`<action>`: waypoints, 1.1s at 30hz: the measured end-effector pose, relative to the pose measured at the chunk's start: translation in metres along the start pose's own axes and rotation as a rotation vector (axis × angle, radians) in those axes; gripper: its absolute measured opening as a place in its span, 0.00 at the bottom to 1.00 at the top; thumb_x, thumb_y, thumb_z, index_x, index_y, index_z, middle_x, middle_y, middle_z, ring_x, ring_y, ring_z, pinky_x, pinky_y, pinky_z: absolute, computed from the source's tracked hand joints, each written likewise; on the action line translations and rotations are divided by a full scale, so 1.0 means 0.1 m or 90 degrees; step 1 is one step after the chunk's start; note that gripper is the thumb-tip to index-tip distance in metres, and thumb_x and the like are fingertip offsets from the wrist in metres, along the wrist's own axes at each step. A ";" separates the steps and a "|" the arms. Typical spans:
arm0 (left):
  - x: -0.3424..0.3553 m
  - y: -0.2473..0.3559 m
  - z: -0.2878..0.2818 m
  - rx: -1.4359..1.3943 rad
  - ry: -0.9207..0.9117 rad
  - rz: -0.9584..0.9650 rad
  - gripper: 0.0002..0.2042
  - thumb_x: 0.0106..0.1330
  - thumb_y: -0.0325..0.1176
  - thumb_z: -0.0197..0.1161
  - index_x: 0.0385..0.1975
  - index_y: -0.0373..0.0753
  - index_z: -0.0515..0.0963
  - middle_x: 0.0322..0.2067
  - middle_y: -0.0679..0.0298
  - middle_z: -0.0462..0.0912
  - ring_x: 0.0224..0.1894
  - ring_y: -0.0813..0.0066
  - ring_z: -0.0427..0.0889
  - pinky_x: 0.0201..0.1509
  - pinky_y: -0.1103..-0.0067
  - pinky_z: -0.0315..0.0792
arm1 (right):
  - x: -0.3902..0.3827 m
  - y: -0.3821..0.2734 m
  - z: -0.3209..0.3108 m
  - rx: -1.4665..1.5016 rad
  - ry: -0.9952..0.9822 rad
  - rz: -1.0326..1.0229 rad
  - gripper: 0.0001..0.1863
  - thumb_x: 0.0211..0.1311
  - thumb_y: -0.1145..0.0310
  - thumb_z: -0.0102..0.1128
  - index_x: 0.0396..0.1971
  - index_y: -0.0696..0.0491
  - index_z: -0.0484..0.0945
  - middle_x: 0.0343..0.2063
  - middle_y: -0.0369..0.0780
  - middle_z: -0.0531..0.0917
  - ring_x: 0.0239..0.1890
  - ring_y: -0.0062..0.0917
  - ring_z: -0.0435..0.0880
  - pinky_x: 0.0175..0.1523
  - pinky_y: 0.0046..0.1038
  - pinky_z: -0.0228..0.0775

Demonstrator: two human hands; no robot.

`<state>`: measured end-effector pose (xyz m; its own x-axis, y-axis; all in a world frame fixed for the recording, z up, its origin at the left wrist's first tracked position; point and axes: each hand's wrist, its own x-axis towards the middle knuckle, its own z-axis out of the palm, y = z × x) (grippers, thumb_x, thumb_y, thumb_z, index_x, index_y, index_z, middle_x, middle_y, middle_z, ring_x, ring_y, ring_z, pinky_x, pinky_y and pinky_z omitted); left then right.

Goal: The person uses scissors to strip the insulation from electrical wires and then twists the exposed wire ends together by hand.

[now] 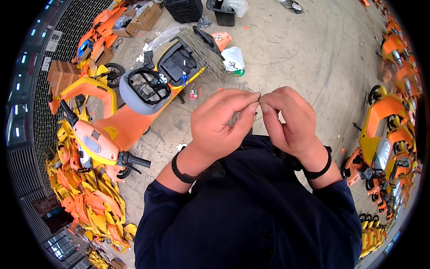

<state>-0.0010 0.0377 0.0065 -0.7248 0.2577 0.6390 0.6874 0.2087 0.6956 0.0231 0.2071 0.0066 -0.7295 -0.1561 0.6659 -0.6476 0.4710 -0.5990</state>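
My left hand [221,119] and my right hand [289,119] meet in front of my chest, thumb against forefinger on each. Both pinch a tiny dark, thin thing [259,97] at the point where the fingertips meet; its kind is too small to tell. Just left of my hands stands an orange and yellow scooter [130,125] with its seat opening bare. A grey seat [134,96] lies upturned across it, dark frame showing. On the scooter's rear rests a bundle of grey-brown strands [204,54], near blue-handled scissors [184,79].
Yellow and orange body panels [94,206] are heaped at the left. Cardboard boxes [62,76] and black crates [183,10] stand farther back. A row of scooters [380,130] lines the right side. A small bottle [193,93] is on the concrete floor [313,49].
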 end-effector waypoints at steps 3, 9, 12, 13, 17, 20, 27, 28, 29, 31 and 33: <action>0.00 -0.03 0.02 0.071 0.011 0.037 0.08 0.54 0.22 0.67 0.35 0.35 0.81 0.31 0.60 0.84 0.28 0.68 0.82 0.30 0.79 0.74 | -0.02 0.03 0.02 -0.034 -0.003 -0.002 0.12 0.46 0.83 0.62 0.34 0.59 0.77 0.25 0.42 0.78 0.25 0.34 0.78 0.28 0.29 0.71; -0.01 -0.03 0.06 0.136 0.022 0.065 0.08 0.53 0.20 0.67 0.34 0.34 0.81 0.30 0.58 0.83 0.29 0.66 0.82 0.31 0.78 0.75 | -0.02 0.05 0.04 -0.097 0.000 -0.036 0.13 0.45 0.81 0.64 0.35 0.59 0.78 0.25 0.42 0.77 0.25 0.34 0.78 0.28 0.29 0.71; -0.03 -0.03 0.07 0.150 0.007 0.056 0.09 0.54 0.19 0.66 0.35 0.32 0.81 0.30 0.56 0.83 0.30 0.67 0.82 0.33 0.79 0.75 | -0.03 0.05 0.05 -0.114 0.001 -0.046 0.13 0.45 0.80 0.65 0.34 0.58 0.78 0.25 0.41 0.77 0.25 0.33 0.77 0.27 0.29 0.70; -0.03 -0.03 0.07 0.160 0.005 0.053 0.09 0.53 0.19 0.67 0.35 0.32 0.81 0.30 0.56 0.83 0.29 0.67 0.82 0.33 0.79 0.75 | -0.03 0.05 0.05 -0.119 -0.003 -0.045 0.13 0.45 0.80 0.66 0.34 0.58 0.78 0.25 0.40 0.77 0.24 0.33 0.77 0.27 0.29 0.70; -0.03 -0.02 0.08 0.186 0.003 0.066 0.10 0.51 0.18 0.67 0.34 0.32 0.81 0.29 0.57 0.82 0.28 0.66 0.82 0.32 0.79 0.75 | -0.05 0.07 0.06 -0.120 -0.002 -0.042 0.13 0.44 0.79 0.66 0.34 0.58 0.78 0.25 0.40 0.76 0.24 0.32 0.77 0.26 0.29 0.70; -0.03 -0.01 0.09 0.198 0.011 0.070 0.10 0.49 0.18 0.67 0.32 0.33 0.81 0.28 0.57 0.82 0.28 0.66 0.81 0.32 0.78 0.75 | -0.06 0.07 0.05 -0.127 -0.004 -0.042 0.13 0.45 0.80 0.66 0.33 0.58 0.78 0.25 0.40 0.76 0.24 0.32 0.77 0.26 0.29 0.70; 0.00 -0.02 0.06 0.153 0.018 0.057 0.10 0.45 0.19 0.67 0.29 0.37 0.80 0.28 0.60 0.82 0.27 0.65 0.80 0.31 0.76 0.74 | -0.08 0.01 0.01 -0.028 -0.026 0.029 0.12 0.46 0.82 0.63 0.33 0.58 0.78 0.24 0.40 0.76 0.23 0.32 0.76 0.26 0.28 0.69; 0.00 -0.03 0.06 0.123 0.024 0.055 0.11 0.43 0.20 0.68 0.28 0.38 0.79 0.28 0.62 0.81 0.26 0.64 0.79 0.28 0.75 0.73 | -0.07 0.00 0.00 0.017 -0.030 0.056 0.12 0.46 0.83 0.63 0.33 0.58 0.78 0.23 0.40 0.76 0.23 0.32 0.76 0.26 0.28 0.68; 0.00 -0.02 0.05 0.124 0.024 0.055 0.11 0.43 0.20 0.68 0.28 0.38 0.79 0.28 0.62 0.81 0.26 0.64 0.79 0.28 0.75 0.73 | -0.06 -0.01 -0.01 0.018 -0.030 0.056 0.12 0.46 0.83 0.63 0.33 0.58 0.78 0.23 0.40 0.76 0.23 0.32 0.76 0.26 0.28 0.68; 0.00 -0.01 0.02 0.075 0.007 0.017 0.10 0.45 0.20 0.68 0.28 0.38 0.79 0.28 0.62 0.82 0.26 0.66 0.79 0.28 0.76 0.73 | -0.04 -0.02 -0.02 0.038 -0.024 0.041 0.12 0.45 0.84 0.61 0.33 0.58 0.77 0.23 0.41 0.76 0.23 0.31 0.76 0.26 0.27 0.68; 0.01 0.04 -0.01 0.050 -0.011 -0.025 0.09 0.46 0.20 0.68 0.28 0.37 0.79 0.28 0.62 0.82 0.26 0.66 0.79 0.28 0.76 0.73 | -0.04 -0.02 -0.03 0.049 -0.026 0.044 0.12 0.45 0.84 0.61 0.33 0.59 0.77 0.23 0.41 0.76 0.23 0.31 0.76 0.26 0.27 0.68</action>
<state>0.0011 0.0383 0.0103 -0.7510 0.2642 0.6052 0.6603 0.2924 0.6917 0.0279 0.2095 0.0062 -0.7799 -0.1620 0.6046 -0.6098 0.4142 -0.6757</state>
